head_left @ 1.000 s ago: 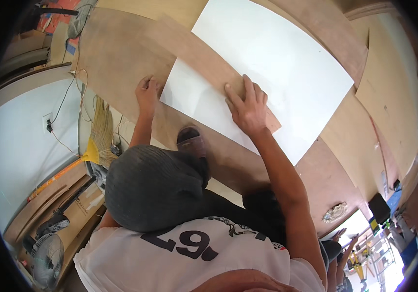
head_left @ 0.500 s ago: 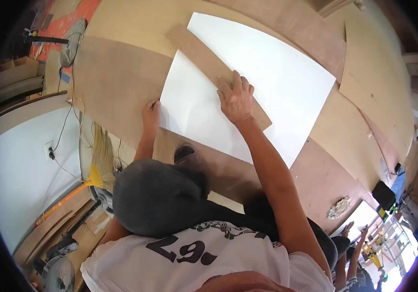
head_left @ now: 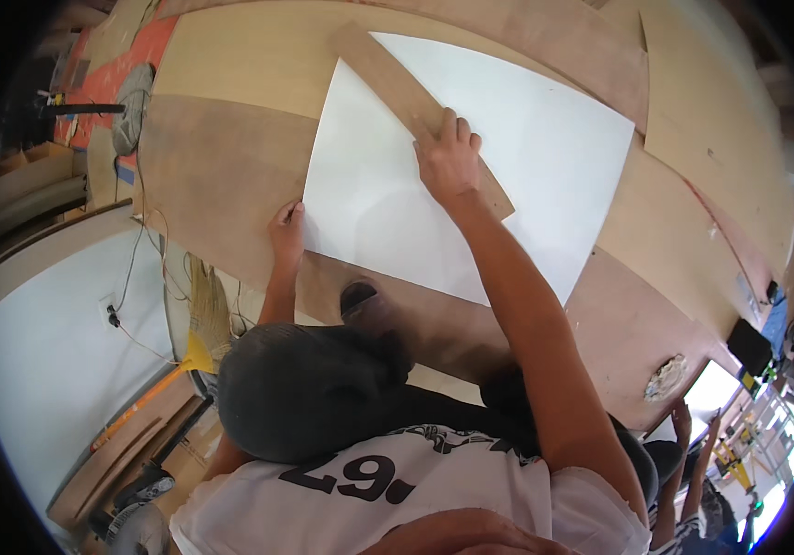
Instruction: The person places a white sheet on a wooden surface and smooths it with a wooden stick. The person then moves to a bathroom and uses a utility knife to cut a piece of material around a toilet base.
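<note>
Since half a second ago, the white sheet [head_left: 508, 176] sits larger and nearer the middle of the head view, and both hands have slid along with it while keeping their places on it.

Head view: the right hand [head_left: 449, 159] lies palm down, fingers spread, pressing on a long brown wooden strip [head_left: 411, 92] that runs diagonally across the sheet. Its fingers are flat, not curled around anything. The left hand [head_left: 287, 231] is at the sheet's left edge, close to its lower left corner; it seems to pinch or hold something thin against the edge, but that is too small to tell, so whether its fingers are closed I cannot say. The two hands are well apart, the strip between them.

The sheet rests on large plywood panels [head_left: 230, 176] of lighter and darker brown. Below the hands, a dark cap [head_left: 300, 388] and a white shirt with dark print [head_left: 397, 490] fill the lower middle. At the left, a yellow broom [head_left: 189, 347] leans near a pale wall [head_left: 36, 370] with a socket and cables.
</note>
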`<state>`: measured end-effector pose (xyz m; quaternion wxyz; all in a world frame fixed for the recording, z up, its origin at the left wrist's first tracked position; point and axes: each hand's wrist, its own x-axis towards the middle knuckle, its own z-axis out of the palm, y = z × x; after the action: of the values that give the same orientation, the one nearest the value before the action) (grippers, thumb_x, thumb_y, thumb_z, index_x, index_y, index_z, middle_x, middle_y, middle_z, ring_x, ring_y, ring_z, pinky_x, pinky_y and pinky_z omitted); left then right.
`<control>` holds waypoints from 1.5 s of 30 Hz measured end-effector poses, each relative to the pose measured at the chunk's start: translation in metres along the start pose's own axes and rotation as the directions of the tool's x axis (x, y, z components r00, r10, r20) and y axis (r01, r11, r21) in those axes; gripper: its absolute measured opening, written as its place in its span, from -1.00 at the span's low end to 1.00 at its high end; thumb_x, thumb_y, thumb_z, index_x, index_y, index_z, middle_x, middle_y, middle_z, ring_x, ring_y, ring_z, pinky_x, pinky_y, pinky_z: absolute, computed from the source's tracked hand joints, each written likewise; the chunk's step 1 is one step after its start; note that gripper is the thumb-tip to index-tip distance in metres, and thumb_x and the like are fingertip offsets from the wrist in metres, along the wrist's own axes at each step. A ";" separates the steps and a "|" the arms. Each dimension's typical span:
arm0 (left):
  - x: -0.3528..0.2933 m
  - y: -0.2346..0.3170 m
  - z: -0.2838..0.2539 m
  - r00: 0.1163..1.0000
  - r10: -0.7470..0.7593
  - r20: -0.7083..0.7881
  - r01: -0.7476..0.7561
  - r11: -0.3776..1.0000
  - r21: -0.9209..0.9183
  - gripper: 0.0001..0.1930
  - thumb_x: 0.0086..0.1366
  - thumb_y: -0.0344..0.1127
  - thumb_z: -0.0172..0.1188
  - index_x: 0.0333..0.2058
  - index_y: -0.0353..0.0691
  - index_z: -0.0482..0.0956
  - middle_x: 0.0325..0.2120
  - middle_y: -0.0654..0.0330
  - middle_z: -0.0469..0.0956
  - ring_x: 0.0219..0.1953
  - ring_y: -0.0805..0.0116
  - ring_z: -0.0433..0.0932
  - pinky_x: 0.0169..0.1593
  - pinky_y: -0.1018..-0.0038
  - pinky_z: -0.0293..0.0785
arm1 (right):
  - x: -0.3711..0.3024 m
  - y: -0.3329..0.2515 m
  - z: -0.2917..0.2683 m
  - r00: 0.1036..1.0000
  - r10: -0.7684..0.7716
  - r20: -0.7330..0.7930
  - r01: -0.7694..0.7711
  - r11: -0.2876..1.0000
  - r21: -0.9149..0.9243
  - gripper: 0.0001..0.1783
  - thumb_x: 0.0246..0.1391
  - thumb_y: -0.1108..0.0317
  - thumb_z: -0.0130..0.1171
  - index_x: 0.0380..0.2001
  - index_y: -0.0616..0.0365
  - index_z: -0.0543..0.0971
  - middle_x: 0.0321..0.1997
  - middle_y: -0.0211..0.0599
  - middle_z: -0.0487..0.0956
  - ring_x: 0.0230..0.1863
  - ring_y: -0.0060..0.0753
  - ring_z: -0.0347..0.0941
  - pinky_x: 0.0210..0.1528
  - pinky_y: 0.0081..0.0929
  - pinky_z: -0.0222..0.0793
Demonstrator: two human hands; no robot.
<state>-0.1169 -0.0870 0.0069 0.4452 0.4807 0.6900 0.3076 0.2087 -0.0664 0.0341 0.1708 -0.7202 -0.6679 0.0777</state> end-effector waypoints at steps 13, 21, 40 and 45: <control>0.009 -0.010 -0.008 0.998 -0.016 -0.056 0.014 0.999 -0.032 -0.74 0.31 -0.30 0.18 -0.21 -0.45 0.59 -0.36 0.27 0.57 -0.31 0.56 0.46 -0.17 0.59 0.39 | -0.002 0.003 -0.031 0.995 0.093 -0.027 -0.090 0.990 0.104 -0.55 0.00 0.32 0.24 0.03 -0.09 0.53 0.13 0.03 0.26 0.04 0.04 0.24 0.00 -0.05 0.16; 0.013 -0.012 -0.011 0.999 -0.028 -0.036 0.028 1.000 -0.013 -0.69 0.29 -0.28 0.21 -0.15 -0.46 0.59 -0.35 0.26 0.59 -0.30 0.56 0.47 -0.16 0.60 0.40 | -0.060 0.015 -0.028 0.978 0.163 -0.127 -0.153 0.985 0.084 -0.55 0.02 0.31 0.21 0.05 -0.08 0.52 0.17 0.06 0.26 0.09 0.09 0.23 0.00 -0.02 0.17; 0.005 0.008 -0.065 0.901 -0.165 -0.401 0.086 0.974 -0.208 -0.73 0.37 -0.21 0.04 -0.16 -0.33 0.47 -0.32 0.19 0.51 -0.41 0.41 0.48 -0.39 0.50 0.42 | -0.144 -0.067 -0.008 0.883 -0.369 0.288 0.301 0.919 0.255 -0.48 0.10 0.36 -0.02 0.17 -0.11 0.43 0.31 0.11 0.19 0.28 0.04 0.11 0.21 -0.03 0.07; -0.015 0.011 -0.080 0.870 -0.100 -0.483 0.043 0.991 -0.128 -0.71 0.32 -0.29 0.10 -0.06 -0.36 0.47 -0.28 0.17 0.52 -0.34 0.42 0.50 -0.33 0.51 0.44 | -0.037 -0.056 0.012 0.911 -0.310 0.271 0.315 0.949 0.026 -0.60 0.03 0.35 0.04 -0.02 -0.10 0.56 0.22 -0.01 0.32 0.17 -0.05 0.21 0.12 -0.03 0.15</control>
<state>-0.1830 -0.0972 0.0544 0.2943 0.3359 0.7787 0.4406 0.1489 -0.0980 0.0387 0.0812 -0.5882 -0.7922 0.1411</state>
